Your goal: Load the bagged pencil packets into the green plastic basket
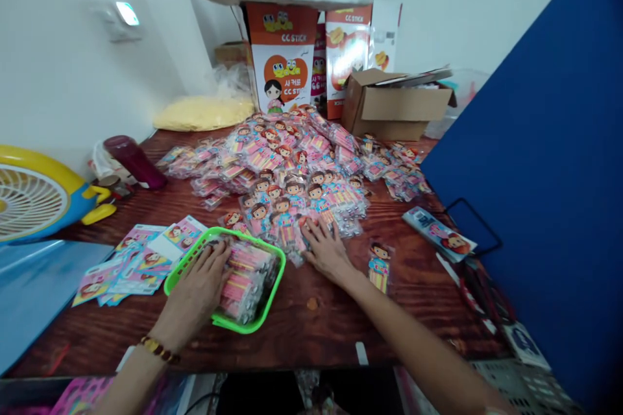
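A green basket on the dark wooden table holds clear packets of pink and yellow sticks. My left hand, a beaded bracelet at its wrist, reaches over the basket's left side; its fingers lie together on the packets, and what they grip, if anything, is hidden. My right hand lies with spread fingers on the near edge of a large pile of packets with cartoon-figure cards. One single packet lies apart, right of my right hand.
Loose printed cards lie left of the basket. Beyond them are a yellow and blue fan and a dark red bottle. Cartons and an open cardboard box stand behind the pile. A blue panel bounds the right side.
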Action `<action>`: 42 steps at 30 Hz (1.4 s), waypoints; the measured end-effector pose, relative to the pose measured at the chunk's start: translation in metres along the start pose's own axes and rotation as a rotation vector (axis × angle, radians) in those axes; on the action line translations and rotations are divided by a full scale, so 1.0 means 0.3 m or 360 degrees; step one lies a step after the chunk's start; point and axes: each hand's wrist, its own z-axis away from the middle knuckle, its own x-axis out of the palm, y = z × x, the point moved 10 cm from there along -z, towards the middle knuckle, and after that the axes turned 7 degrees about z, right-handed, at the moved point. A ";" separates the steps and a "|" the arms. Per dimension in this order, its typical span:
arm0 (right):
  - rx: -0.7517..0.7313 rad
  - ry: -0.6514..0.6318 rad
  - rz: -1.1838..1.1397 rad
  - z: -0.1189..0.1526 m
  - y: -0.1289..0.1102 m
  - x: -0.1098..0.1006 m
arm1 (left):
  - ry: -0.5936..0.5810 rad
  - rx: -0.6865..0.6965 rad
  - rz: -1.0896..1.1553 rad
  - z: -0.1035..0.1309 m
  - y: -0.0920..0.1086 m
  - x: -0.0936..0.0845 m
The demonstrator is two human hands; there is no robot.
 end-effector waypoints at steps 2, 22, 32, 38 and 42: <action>-0.0120 -0.0025 -0.0014 0.106 -0.029 0.006 | -0.0021 -0.0050 -0.0012 -0.006 -0.055 -0.004; 0.0885 -0.0286 -0.0201 0.138 0.336 -0.073 | -0.0269 0.0366 0.0216 -0.100 0.536 0.141; 0.0662 -0.0637 -0.0184 0.334 0.233 -0.055 | -0.0378 0.0134 0.0308 0.089 0.484 0.159; 0.0826 -0.0547 -0.0198 0.395 0.241 -0.071 | -0.0448 -0.0022 0.0258 0.111 0.400 0.149; 0.1020 -0.0201 -0.0759 0.377 0.316 -0.121 | -0.0562 -0.0085 0.0333 0.123 0.396 0.150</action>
